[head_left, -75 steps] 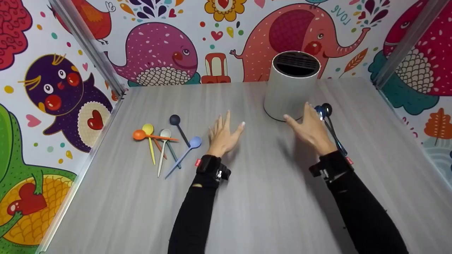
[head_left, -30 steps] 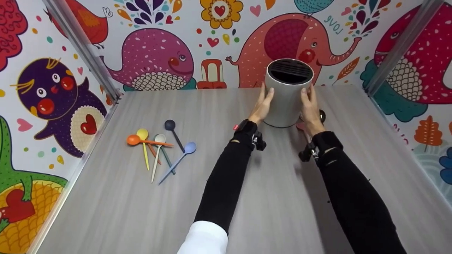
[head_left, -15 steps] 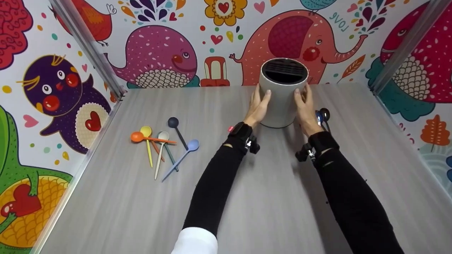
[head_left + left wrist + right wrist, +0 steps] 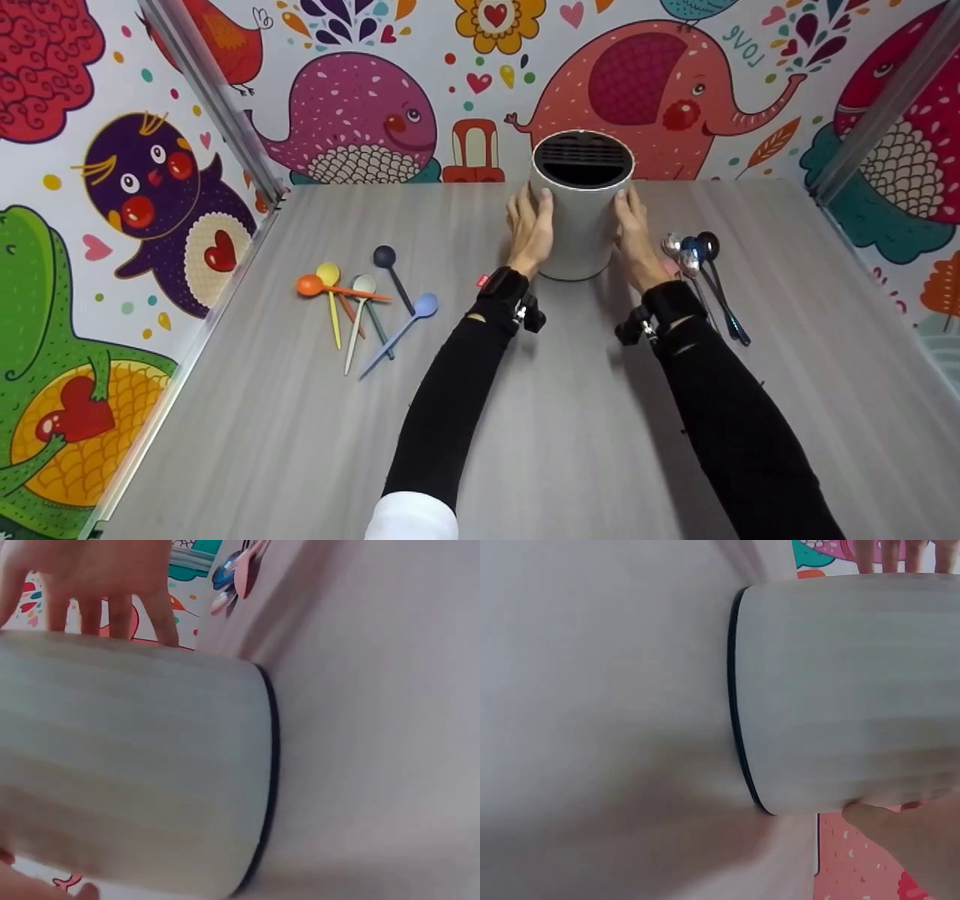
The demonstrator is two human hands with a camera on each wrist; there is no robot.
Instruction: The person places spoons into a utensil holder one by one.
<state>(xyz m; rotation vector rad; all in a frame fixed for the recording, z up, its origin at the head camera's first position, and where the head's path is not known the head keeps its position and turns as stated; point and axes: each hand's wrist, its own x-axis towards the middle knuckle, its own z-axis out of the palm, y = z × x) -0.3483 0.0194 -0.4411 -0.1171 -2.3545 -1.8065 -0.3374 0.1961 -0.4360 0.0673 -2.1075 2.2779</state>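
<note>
A pale grey oval utensil holder (image 4: 581,232) with a dark slotted top stands upright between my hands, towards the back of the table. My left hand (image 4: 529,234) holds its left side, thumb at the front. On the opposite side, my right hand (image 4: 636,241) grips the wall in the same manner. Both wrist views show the holder's black base rim close above or on the table; whether it touches cannot be told. Beside my right hand lies a bunch of shiny spoons (image 4: 708,246), silver, blue, dark and pinkish, partly covered by the wrist.
On the left of the table (image 4: 247,420) several coloured spoons overlap: an orange spoon (image 4: 309,285), a yellow spoon (image 4: 328,272), a white spoon (image 4: 364,284), a light blue spoon (image 4: 425,304) and a navy spoon (image 4: 384,256) among them. Printed walls (image 4: 360,97) close in the back and sides.
My hands came from apart to either side of the utensil holder and took hold of it. It has moved left and slightly nearer, exposing more of the shiny spoons. The coloured spoons stayed put.
</note>
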